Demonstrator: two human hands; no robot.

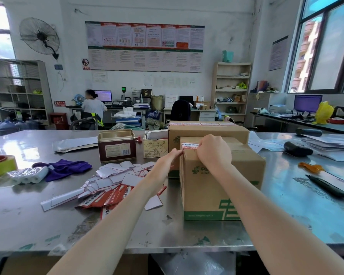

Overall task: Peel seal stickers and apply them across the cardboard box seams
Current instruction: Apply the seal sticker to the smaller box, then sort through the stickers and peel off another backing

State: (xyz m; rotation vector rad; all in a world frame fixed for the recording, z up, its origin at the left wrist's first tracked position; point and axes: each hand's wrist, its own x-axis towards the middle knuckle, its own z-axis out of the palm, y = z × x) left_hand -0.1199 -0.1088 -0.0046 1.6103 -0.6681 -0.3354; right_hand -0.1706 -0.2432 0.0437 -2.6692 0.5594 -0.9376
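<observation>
seal sticker (190,146), white, red-printed, across box (216,187) edge

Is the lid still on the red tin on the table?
No, the red tin stands open with no lid on it, its gold rim showing, left of the cardboard boxes.
</observation>
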